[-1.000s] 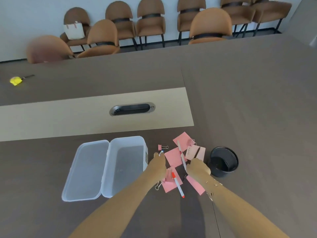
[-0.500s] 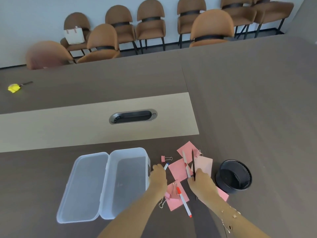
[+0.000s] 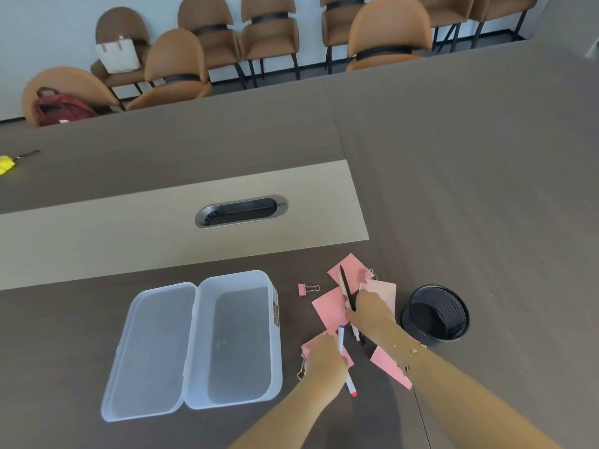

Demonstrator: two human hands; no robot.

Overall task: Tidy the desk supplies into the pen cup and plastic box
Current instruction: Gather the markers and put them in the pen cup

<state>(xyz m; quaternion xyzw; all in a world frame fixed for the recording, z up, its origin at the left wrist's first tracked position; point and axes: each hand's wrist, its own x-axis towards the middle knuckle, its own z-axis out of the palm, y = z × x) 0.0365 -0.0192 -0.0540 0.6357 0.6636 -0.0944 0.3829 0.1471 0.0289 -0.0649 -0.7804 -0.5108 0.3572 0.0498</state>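
A clear plastic box [image 3: 240,338] lies open on the dark table, its lid [image 3: 152,348] flat to the left. The black mesh pen cup [image 3: 436,315] stands to the right. Between them lie pink sticky notes [image 3: 330,307], a pink binder clip [image 3: 306,289] and another clip [image 3: 368,276]. My right hand [image 3: 369,311] is closed on a black pen [image 3: 346,288] and a white pen beside it, tips pointing away. My left hand [image 3: 325,358] grips a white pen with a blue end [image 3: 341,338] over a red-tipped pen [image 3: 351,385]. A metal clip [image 3: 302,367] pokes out beside my left hand.
A cable grommet [image 3: 241,211] sits in the beige strip of the table. A yellow object [image 3: 5,163] lies at the far left. Brown chairs [image 3: 387,34] line the wall, with a white bag [image 3: 117,55] and a red backpack [image 3: 60,106] on two.
My right hand has lifted the black and white pens off the notes. My left hand has moved back toward me and taken hold of the blue-ended pen.
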